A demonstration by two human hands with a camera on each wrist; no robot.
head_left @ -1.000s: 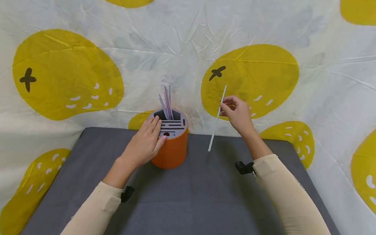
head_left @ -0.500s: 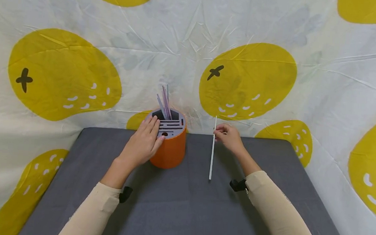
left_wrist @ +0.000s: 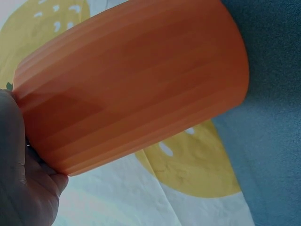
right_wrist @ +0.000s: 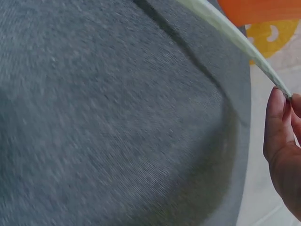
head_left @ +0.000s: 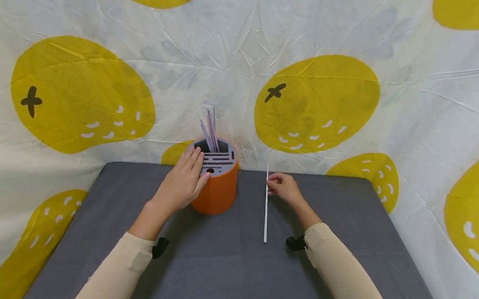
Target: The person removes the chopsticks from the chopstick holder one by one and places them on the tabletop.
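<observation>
An orange round holder (head_left: 214, 194) with a grey slotted top (head_left: 221, 161) stands near the table's back edge. The left hand (head_left: 183, 175) rests on the left of that top, fingers straight, thumb at the front rim. In the left wrist view the orange wall (left_wrist: 136, 84) fills the middle, with part of the left hand (left_wrist: 28, 174) at its top rim. To the right of the holder, the right hand (head_left: 285, 188) pinches a thin white straw (head_left: 266, 216) near its far end. The right wrist view shows thumb and fingertips of the right hand (right_wrist: 284, 150) on the straw (right_wrist: 235, 35), which casts a shadow below.
Several purple and bluish straws (head_left: 211, 131) stand in the holder's rear compartment. A dark grey cloth covers the table (head_left: 222, 278). Close behind hangs a white curtain (head_left: 214, 36) with yellow fruit prints.
The right hand has come down and slightly left with the straw, whose near end now points toward the front of the table. The left hand stays on the holder.
</observation>
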